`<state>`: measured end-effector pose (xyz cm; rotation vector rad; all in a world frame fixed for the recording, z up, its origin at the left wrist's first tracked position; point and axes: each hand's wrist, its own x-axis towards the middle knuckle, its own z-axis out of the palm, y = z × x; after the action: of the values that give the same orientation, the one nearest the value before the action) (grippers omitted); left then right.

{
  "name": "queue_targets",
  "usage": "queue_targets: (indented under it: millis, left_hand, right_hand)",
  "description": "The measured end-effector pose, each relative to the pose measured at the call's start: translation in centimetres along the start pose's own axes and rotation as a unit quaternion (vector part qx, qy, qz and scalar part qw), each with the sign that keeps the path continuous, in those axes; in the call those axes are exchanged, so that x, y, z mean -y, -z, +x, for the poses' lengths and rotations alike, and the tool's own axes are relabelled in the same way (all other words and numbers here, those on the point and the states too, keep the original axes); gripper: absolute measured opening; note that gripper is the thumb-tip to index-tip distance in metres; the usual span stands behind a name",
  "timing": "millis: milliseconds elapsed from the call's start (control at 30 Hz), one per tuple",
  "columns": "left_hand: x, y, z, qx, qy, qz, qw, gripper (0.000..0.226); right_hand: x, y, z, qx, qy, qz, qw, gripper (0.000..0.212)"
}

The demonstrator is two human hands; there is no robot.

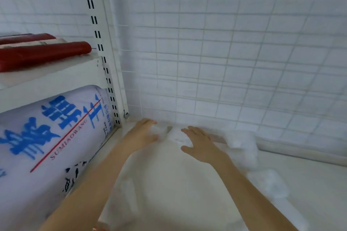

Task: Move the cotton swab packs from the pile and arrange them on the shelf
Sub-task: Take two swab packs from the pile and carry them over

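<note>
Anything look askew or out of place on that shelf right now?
The picture is blurred, but the white packs look untidy. One pack lies between the left hand and right hand at the back edge of the shelf. Two more packs lie loose to the right, at different angles rather than in a row.

A large white sack [47, 137] with blue characters and a red diagonal line lies at the left. Above it, on an upper board [50, 78], rest dark red rolls [43, 54]. A slotted white upright [101, 43] stands beside them, and a white wire grid [234, 52] spans the far wall.

Both hands, left [143, 134] and right [200, 146], on blurred cotton swab pack [176, 136], shelf [187, 184] rear.
</note>
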<state>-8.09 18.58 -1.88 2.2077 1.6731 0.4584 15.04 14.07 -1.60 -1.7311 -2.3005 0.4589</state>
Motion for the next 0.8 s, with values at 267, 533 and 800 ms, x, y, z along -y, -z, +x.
queue_targets:
  millis: [267, 533, 800]
  left_hand:
    - [3.1, -2.7, 0.9, -0.116, -0.140, -0.006, 0.983, 0.051]
    - [2.9, -1.8, -1.3, -0.100, -0.203, -0.095, 0.969, 0.049]
    - [0.2, -2.1, -2.2, 0.018, -0.088, -0.290, 0.953, 0.026]
  right_hand:
    - [-0.1, -2.4, 0.6, -0.111, -0.008, -0.022, 0.994, 0.044]
    - [-0.9, -0.9, -2.5, -0.104, -0.056, 0.218, 0.969, 0.016]
    - [-1.2, -0.3, -4.0, -0.103, -0.110, 0.332, 0.931, 0.021]
